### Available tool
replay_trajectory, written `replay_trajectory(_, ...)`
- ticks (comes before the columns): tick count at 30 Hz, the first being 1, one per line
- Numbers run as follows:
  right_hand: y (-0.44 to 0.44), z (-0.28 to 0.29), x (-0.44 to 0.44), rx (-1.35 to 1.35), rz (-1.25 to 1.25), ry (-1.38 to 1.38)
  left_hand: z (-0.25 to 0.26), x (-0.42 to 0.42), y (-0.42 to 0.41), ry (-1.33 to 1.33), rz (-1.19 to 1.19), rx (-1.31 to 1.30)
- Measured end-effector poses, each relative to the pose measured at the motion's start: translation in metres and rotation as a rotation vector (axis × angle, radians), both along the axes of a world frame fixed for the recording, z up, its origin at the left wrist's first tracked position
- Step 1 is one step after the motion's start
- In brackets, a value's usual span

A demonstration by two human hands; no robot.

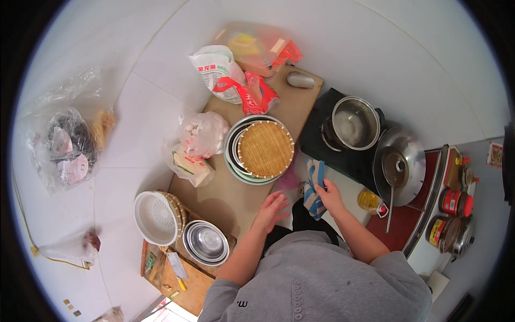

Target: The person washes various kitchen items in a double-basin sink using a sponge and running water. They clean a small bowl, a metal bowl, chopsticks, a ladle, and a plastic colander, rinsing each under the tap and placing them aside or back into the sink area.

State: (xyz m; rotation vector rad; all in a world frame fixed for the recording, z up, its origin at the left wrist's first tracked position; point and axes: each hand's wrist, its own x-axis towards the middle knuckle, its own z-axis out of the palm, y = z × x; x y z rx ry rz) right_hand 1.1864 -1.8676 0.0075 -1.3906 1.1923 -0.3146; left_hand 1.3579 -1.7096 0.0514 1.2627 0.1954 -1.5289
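A blue, white and grey striped cloth (315, 193) hangs from my right hand (330, 195), gripped between thumb and fingers in front of my body. My left hand (275, 208) holds nothing, its fingers apart, beside the edge of the brown table (225, 201). Beyond it on the table stands a stack of bowls (231, 165) with a round woven bamboo tray (266, 149) on top. Past the cloth is a black gas stove (318, 129). A steel pot (353, 124) with cloudy contents sits on it, next to a large wok (416, 161).
A ladle (392, 193) lies across the wok, its handle sticking out towards me. An oil bottle (368, 201) stands near the stove. A cleaver (177, 265) rests on the wooden cutting board (193, 287) at left, near nested steel bowls (206, 242). Plastic bags (203, 133) line the wall side.
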Motion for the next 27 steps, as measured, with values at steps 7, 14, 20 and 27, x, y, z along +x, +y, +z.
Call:
replay_trajectory(7, 0.006, 0.067, 0.046, 0.005, 0.408, -0.21, 0.022, -0.001, -0.043, 0.12, 0.107, -0.21)
replay_trajectory(14, 0.032, 0.111, 0.076, -0.376, 0.584, -0.117, 0.031, 0.017, -0.035, 0.349, 0.286, -0.486)
replay_trajectory(20, 0.022, 0.073, 0.066, -0.034, 0.197, -0.111, 0.02, 0.028, -0.02, 0.33, 0.119, -0.288)
replay_trajectory(27, -0.05, 0.023, 0.045, 0.162, -0.068, -0.04, -0.152, 0.067, 0.04, 0.081, 0.519, 0.296)
